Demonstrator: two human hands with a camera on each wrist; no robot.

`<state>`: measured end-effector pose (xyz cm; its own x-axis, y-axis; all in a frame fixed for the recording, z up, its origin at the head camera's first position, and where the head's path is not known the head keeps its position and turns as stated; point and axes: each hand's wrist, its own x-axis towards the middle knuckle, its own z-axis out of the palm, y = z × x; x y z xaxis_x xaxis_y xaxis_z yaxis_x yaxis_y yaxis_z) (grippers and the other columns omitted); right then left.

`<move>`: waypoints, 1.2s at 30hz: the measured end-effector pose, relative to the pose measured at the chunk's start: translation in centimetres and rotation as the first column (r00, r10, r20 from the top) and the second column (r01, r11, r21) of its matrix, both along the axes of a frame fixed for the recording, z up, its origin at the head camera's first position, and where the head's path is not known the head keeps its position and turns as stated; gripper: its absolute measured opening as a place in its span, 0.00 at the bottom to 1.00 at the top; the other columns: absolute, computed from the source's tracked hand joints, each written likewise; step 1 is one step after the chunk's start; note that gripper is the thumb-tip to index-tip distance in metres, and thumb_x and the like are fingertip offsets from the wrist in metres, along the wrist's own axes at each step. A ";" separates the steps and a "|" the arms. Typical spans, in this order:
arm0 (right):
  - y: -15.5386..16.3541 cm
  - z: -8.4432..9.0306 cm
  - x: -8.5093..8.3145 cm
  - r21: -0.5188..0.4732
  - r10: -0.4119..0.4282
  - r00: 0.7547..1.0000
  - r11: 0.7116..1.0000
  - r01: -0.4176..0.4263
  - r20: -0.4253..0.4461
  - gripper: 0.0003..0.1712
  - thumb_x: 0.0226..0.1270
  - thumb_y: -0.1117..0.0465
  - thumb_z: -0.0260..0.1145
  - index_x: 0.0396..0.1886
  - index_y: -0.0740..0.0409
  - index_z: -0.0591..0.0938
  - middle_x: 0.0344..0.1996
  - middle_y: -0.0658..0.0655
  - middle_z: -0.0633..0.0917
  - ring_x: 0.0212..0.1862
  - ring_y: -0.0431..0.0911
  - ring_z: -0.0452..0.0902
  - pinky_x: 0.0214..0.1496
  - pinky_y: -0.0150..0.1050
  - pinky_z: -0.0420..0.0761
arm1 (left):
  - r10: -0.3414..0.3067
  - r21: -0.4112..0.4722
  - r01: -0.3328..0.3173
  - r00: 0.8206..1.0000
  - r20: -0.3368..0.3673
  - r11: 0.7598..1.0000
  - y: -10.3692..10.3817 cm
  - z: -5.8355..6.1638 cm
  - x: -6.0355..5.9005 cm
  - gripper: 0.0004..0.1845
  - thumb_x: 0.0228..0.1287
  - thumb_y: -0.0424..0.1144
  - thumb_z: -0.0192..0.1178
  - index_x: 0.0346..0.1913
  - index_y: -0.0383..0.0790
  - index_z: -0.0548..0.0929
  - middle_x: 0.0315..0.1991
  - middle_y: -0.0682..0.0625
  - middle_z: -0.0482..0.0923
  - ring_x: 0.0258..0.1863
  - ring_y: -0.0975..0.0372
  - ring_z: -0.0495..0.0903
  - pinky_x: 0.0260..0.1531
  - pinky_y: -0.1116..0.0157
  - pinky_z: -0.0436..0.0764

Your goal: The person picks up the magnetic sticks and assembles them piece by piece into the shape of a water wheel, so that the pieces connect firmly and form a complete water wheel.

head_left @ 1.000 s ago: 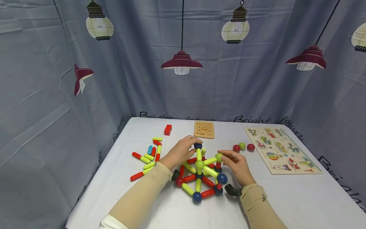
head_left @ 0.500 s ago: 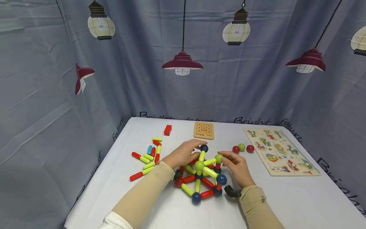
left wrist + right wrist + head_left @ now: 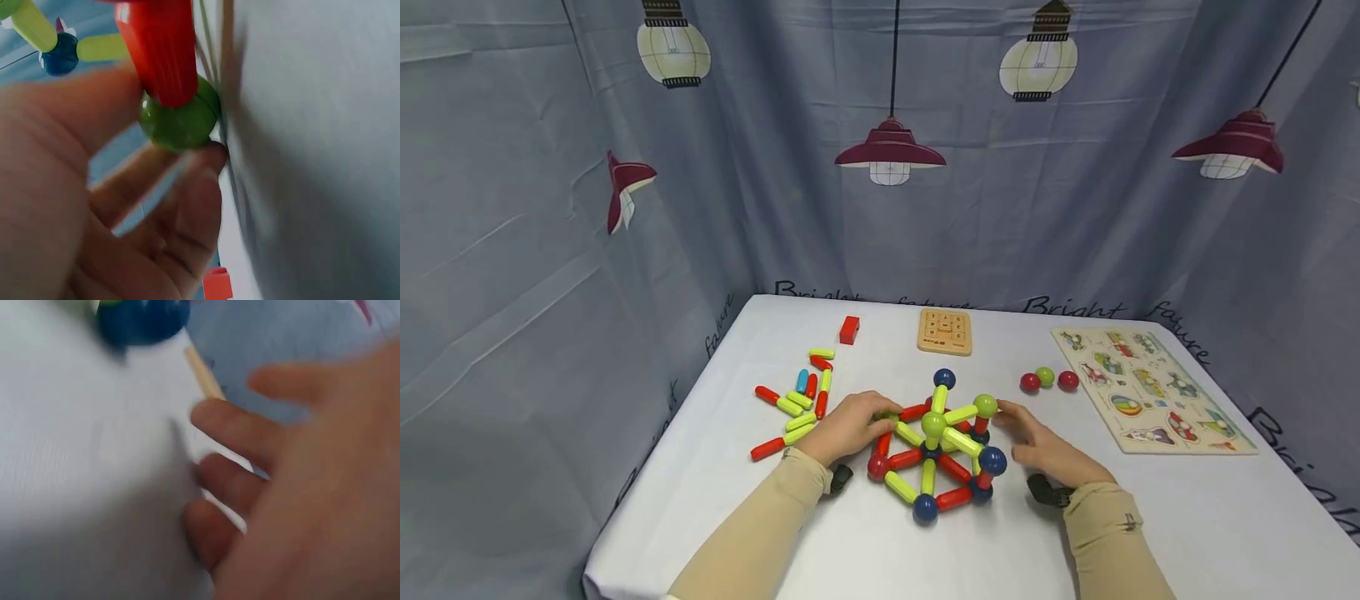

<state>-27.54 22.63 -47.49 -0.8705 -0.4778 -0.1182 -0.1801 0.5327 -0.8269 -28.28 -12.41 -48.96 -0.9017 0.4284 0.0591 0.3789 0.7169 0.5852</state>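
Note:
A magnetic rod-and-ball structure [image 3: 953, 468] stands mid-table, its red and yellow-green rods joined by balls. A navy ball [image 3: 944, 379] tops one upward-slanting rod, and a light green ball [image 3: 986, 406] sits at its right. My left hand [image 3: 850, 427] is at the structure's left side. In the left wrist view its thumb and fingers are curled around a low green ball [image 3: 181, 122] under a red rod [image 3: 164, 53]. My right hand [image 3: 1056, 450] is beside the structure's right side with loosely bent fingers, holding nothing; a blue ball [image 3: 142, 322] shows beyond them in the right wrist view.
Several loose rods [image 3: 801, 422] lie on the left of the table. At the back are a red block [image 3: 849, 330] and a wooden number board [image 3: 944, 332]. Three loose balls [image 3: 1045, 377] lie beside a picture puzzle board [image 3: 1150, 392] on the right.
My left hand has let go of the top navy ball and come down to the green ball at the left. My right hand has left the light green ball, moving right and down.

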 end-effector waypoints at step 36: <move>-0.1 -2.2 -0.7 0.245 -0.170 0.977 0.949 0.198 -0.132 0.42 0.59 0.43 0.76 0.70 0.53 0.74 0.76 0.67 0.65 0.77 0.69 0.48 0.71 0.77 0.55 | 0.505 -0.139 -0.580 0.785 -0.360 0.802 -3.3 0.1 -0.1 0.11 0.62 0.27 0.66 0.47 0.32 0.83 0.35 0.39 0.81 0.29 0.44 0.83 0.29 0.50 0.84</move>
